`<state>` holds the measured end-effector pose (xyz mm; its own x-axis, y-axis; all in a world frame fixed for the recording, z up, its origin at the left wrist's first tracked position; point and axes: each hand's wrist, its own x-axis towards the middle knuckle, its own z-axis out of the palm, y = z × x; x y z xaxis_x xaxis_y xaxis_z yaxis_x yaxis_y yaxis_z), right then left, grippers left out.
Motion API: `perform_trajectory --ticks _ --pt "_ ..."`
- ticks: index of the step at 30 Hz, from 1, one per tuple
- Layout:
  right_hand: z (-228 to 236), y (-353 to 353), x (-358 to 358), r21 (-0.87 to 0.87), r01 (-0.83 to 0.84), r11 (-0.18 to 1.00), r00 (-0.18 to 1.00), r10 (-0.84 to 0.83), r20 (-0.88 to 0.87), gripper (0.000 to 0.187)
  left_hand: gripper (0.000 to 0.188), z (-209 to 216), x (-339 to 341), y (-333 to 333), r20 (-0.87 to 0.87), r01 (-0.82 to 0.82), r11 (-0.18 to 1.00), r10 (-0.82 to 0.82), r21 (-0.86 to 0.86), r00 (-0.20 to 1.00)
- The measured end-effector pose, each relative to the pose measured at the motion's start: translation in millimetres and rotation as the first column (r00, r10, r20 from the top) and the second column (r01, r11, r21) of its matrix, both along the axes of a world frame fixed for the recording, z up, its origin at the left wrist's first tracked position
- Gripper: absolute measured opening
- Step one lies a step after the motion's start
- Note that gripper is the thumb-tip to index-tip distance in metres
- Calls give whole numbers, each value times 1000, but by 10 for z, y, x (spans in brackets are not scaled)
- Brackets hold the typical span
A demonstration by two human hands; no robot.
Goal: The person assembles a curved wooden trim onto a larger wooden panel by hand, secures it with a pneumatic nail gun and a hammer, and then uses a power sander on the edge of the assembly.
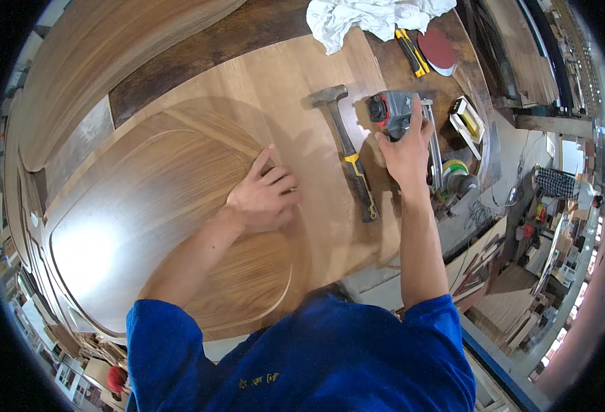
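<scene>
A large rounded wooden panel (151, 185) with a curved inset rim lies on the left of the workbench. My left hand (264, 196) rests at its right border, index finger stretched to the end of a narrow wooden strip (209, 125) and the other fingers bent and apart. To the right, my right hand (409, 154) is at a grey and black nail gun (400, 106) with red trim, thumb and index finger spread beside its body. The hand partly hides the tool's handle. Between the hands lies a hammer (348, 147) with a black and yellow grip.
A white cloth (374, 17), a yellow and black utility knife (411, 51) and red sanding discs (438, 49) lie at the far right. Near the bench's right edge are a small open box (467, 127) and a power tool (459, 180). Curved boards (103, 62) stand far left.
</scene>
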<state>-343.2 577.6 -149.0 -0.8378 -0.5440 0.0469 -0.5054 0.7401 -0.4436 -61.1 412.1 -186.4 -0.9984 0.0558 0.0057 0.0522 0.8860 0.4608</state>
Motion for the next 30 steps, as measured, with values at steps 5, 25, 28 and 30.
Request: perform_trajectory --ticks 5,25,28,30 --pt "-63 94 -371 -6 -85 996 989 85 123 101 24 19 -3 6 -36 -33 999 33 0 999" --pt "1119 493 1648 -13 -330 944 484 181 856 45 19 -162 70 -5 -229 -132 991 137 36 964" --pt "1106 462 1677 -101 -362 927 495 283 822 33 16 -191 39 -12 -223 -119 992 123 31 967" --pt "1147 417 1715 -40 -374 927 539 252 804 36 16 -212 48 0 -233 -133 991 137 35 963"
